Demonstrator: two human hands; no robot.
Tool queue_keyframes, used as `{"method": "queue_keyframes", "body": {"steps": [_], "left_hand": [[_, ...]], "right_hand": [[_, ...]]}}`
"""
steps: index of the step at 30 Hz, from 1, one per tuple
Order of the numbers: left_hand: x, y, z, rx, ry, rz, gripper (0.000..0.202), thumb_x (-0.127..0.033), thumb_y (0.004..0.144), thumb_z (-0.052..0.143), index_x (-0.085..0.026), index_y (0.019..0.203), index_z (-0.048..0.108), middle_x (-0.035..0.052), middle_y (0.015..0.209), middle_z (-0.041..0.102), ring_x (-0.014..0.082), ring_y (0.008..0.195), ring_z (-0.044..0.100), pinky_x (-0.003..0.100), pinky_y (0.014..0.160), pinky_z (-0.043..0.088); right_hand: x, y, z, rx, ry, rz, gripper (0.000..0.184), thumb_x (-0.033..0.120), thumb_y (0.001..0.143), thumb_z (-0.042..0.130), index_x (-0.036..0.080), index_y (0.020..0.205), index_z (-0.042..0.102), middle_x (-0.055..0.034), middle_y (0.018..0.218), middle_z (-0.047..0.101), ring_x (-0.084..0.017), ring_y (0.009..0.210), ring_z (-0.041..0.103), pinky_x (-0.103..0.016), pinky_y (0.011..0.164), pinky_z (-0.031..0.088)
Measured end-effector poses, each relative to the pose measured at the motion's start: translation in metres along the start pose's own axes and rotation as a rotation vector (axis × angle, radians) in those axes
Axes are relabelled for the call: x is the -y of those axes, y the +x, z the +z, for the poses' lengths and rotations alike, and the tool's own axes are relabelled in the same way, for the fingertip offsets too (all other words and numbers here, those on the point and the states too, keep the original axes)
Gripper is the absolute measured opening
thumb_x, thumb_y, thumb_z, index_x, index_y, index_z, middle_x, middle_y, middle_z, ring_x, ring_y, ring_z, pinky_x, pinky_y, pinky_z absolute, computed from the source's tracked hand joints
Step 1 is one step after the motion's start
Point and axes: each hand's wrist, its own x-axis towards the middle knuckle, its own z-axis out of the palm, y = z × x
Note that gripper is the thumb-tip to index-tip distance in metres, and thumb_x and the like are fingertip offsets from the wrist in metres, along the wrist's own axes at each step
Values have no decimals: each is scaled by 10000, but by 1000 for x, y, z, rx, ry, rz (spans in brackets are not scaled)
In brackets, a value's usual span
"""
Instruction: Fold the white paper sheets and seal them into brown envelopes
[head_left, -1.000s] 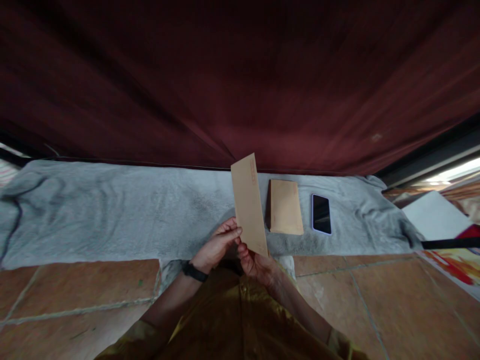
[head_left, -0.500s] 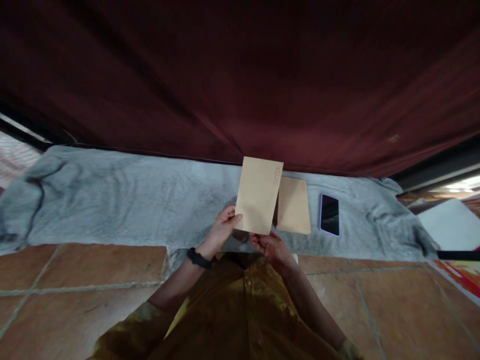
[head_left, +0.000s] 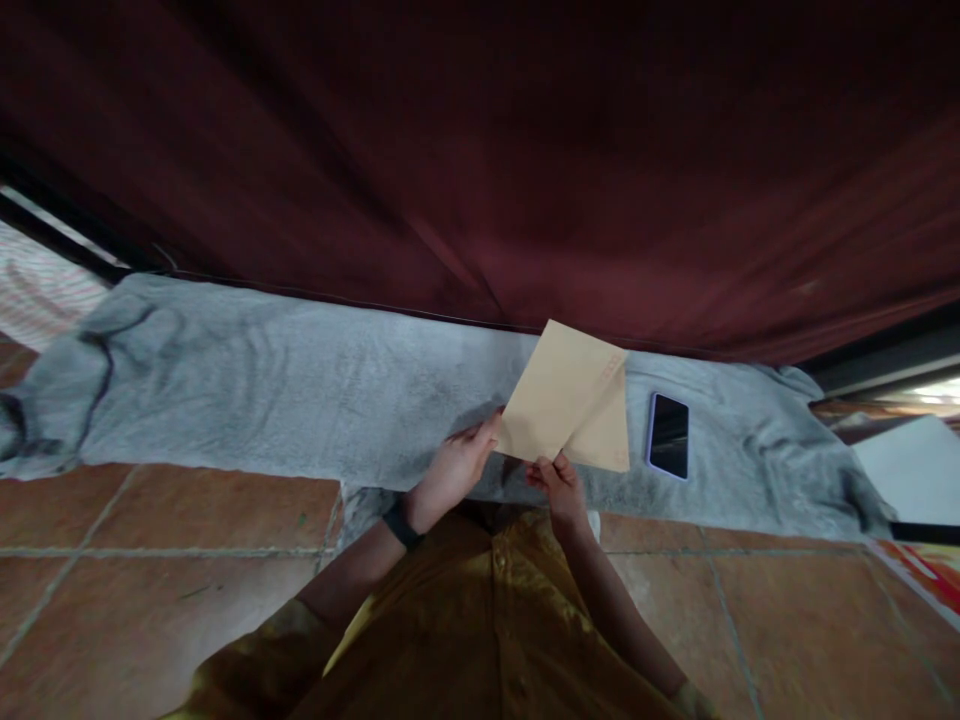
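Observation:
A tan kraft-paper envelope with faint red print near its upper right edge is held tilted, top leaning right. My left hand, wearing a dark wristband, is closed on its lower left side. At the bottom right corner, my right hand has its fingers pinched on the same envelope. Partly hidden beneath it lies more tan kraft paper of similar look, on the grey cloth; whether this is one piece or a stack I cannot tell.
A phone with a lilac edge lies on the grey cloth, right of the envelopes. Dark red fabric hangs behind the cloth-covered strip. Brown floor tiles show in front, and a white sheet is at far right.
The held envelope has moved right and tilted clockwise, now overlapping the tan paper on the cloth. Both hands have shifted right with it. The view has turned slightly.

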Motion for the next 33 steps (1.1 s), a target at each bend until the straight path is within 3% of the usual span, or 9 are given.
{"method": "queue_keyframes", "body": {"steps": [4,13,21,30,33], "left_hand": [[-4,-6,-7,45,157,190,624,-89,986,394,-221,1578,248,88,1167,705,217,1061,686,366,936,548],[-26,1,-9,62,207,266,691,-35,951,384,-196,1586,165,98,1295,657,200,1170,640,352,1014,505],[-59,19,10,153,255,386,664,-67,969,343,-161,1591,130,98,1239,683,202,1119,660,339,975,507],[-82,41,36,140,243,387,721,-4,904,404,-119,1567,147,158,1286,672,220,1150,670,334,973,490],[-91,48,44,146,222,389,733,11,893,402,-141,1563,143,176,1393,611,218,1183,662,329,971,494]], "right_hand": [[1,2,-7,-36,-63,-65,412,572,669,779,212,844,684,7,695,689,-168,638,640,-318,622,571],[19,-3,-33,-45,-274,-200,356,545,775,731,217,723,603,42,604,596,-133,568,556,-262,577,487],[34,6,-68,-175,-297,-230,379,577,761,712,208,749,631,37,605,594,-137,556,557,-260,542,486],[42,13,-95,-329,-362,-240,388,580,733,691,200,807,673,18,619,598,-160,576,538,-295,559,465],[46,15,-102,-336,-420,-259,399,593,755,652,196,791,661,30,587,553,-153,563,500,-287,551,424]]}}
